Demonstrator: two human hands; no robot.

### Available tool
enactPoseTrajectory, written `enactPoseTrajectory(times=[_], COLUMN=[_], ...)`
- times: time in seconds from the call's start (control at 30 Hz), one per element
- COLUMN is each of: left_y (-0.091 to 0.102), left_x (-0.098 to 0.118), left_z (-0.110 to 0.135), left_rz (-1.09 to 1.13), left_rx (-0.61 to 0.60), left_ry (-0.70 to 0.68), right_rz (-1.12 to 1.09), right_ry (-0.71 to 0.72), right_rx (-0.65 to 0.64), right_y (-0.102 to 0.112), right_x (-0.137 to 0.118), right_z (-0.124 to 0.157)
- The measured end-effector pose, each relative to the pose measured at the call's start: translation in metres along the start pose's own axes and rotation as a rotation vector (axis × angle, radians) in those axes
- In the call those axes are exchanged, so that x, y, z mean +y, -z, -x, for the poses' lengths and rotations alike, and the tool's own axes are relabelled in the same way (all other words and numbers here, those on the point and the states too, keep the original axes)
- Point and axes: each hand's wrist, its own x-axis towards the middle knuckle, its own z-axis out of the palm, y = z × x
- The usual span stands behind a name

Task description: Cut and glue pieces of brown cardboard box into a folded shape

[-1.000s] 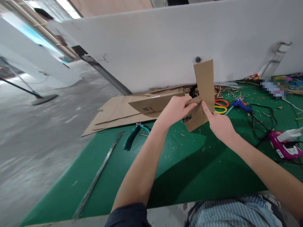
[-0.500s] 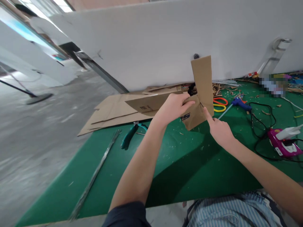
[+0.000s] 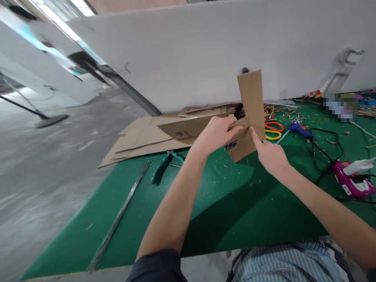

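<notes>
My left hand (image 3: 217, 133) is closed on the upper edge of a folded piece of brown cardboard (image 3: 249, 105), thumb on the near side. One panel of it stands upright, one stretches left, and a lower panel with dark printing faces me. My right hand (image 3: 272, 154) is at the right side of this cardboard, index finger stretched to the fold and the other fingers curled. Something slim seems to be in its grip, mostly hidden by the fingers; I cannot make out its kind.
Flat cardboard sheets (image 3: 141, 139) lie behind on the green table (image 3: 235, 207). Around are teal-handled pliers (image 3: 161, 170), thin wires (image 3: 120, 215), orange-and-yellow scissor handles (image 3: 273, 131), a blue glue gun (image 3: 300, 130) and a magenta power socket (image 3: 351, 178). A white partition (image 3: 190, 58) stands behind.
My right index fingertip has shifted slightly up and left along the fold, and the thin dark line ahead of it no longer shows. The left hand keeps its hold.
</notes>
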Motion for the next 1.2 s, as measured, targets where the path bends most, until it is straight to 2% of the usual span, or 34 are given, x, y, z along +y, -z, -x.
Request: enactPoseTrajectory(times=[0.33, 0.6, 1.2], left_y=[-0.001, -0.001, 0.001], left_x=[0.0, -0.003, -0.001], left_z=[0.0, -0.001, 0.0], left_rz=[0.017, 0.021, -0.008], left_rx=[0.016, 0.011, -0.006], left_ry=[0.002, -0.003, -0.032], right_rz=[0.049, 0.03, 0.002], right_ry=[-0.037, -0.028, -0.023], right_rx=[0.005, -0.014, -0.013], right_y=[-0.026, -0.037, -0.022], right_x=[-0.005, -0.004, -0.007], right_z=[0.009, 0.016, 0.003])
